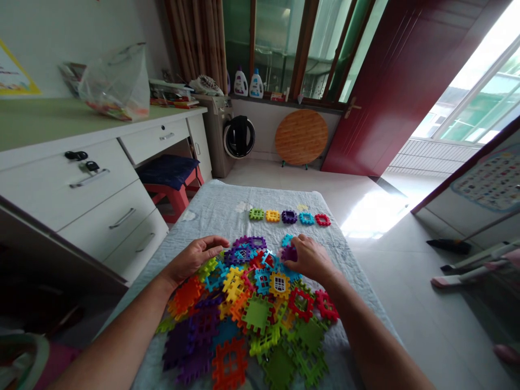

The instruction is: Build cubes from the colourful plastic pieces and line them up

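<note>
A heap of coloured interlocking plastic tiles (252, 303) lies on a pale quilted cloth (227, 211) in front of me. My left hand (195, 257) rests on the heap's left edge, fingers curved over green and purple tiles. My right hand (309, 257) sits at the heap's far right, fingers closed on a small purple tile (289, 252), with a blue tile (287, 239) just beyond it. Farther away, five small tiles stand in a row: green (256, 214), yellow (272, 216), purple (289, 216), blue (306, 218), red (322, 220).
A white desk with drawers (101, 184) runs along the left, with a plastic bag (116, 84) on top and a red stool (173, 181) beneath. A washing machine (227, 135), a round wooden tabletop (301, 137) and a dark red door (406, 81) stand at the back.
</note>
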### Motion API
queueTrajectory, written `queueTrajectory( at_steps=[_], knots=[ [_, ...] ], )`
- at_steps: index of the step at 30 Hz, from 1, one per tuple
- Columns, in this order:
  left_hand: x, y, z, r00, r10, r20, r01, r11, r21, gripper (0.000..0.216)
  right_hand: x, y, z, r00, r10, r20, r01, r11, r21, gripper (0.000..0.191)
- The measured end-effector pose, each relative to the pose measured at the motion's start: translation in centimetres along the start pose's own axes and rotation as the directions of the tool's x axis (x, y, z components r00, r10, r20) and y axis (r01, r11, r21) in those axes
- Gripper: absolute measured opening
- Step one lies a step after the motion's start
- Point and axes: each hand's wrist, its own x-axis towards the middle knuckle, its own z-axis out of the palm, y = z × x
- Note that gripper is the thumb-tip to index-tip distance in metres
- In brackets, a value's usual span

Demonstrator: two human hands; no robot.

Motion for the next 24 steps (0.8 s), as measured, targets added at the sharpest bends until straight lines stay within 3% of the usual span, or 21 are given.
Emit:
queueTrajectory(
  at_steps=[6, 19, 24],
  knots=[
    [-0.1, 0.2, 0.2, 1.000, -0.018, -0.017, 0.018, 0.999, 0.036, 0.042, 0.0, -1.0, 0.4, 1.000, 0.018, 0.003, -0.018, 0.999, -0.033, 0.027],
    [0.0, 0.0, 0.1, 1.000, -0.006, 0.015, 0.006, 1.000, 0.003, 0.038, 0.3, -0.5, 1.0, 0.993, -0.071, -0.094, 0.086, 0.983, 0.165, 0.031],
    [-0.2, 0.2, 0.1, 1.000, -0.013, 0.011, 0.013, 1.000, -0.001, 0.037, 0.4, 0.2, 0.7, 0.994, -0.057, -0.098, 0.065, 0.995, 0.081, 0.036]
  ],
)
